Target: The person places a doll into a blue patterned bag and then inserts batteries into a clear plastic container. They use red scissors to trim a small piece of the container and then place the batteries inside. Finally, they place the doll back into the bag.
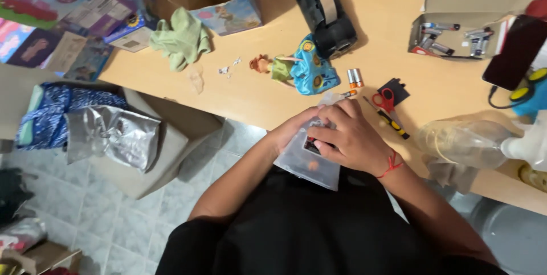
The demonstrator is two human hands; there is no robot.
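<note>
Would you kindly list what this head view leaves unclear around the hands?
- Contents of the clear plastic bag: covered by the right hand; only dark and orange bits show.
- Left hand: mostly hidden behind the right hand and bag.
- Small white scraps on the wooden table: too small to identify.

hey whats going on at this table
A person holds a small clear plastic bag in both hands at the edge of a wooden table. The right hand lies over the top of the bag, and the left hand grips it from the side. On the table beyond lie a doll in a blue dress, two batteries, red-handled scissors and a screwdriver.
</note>
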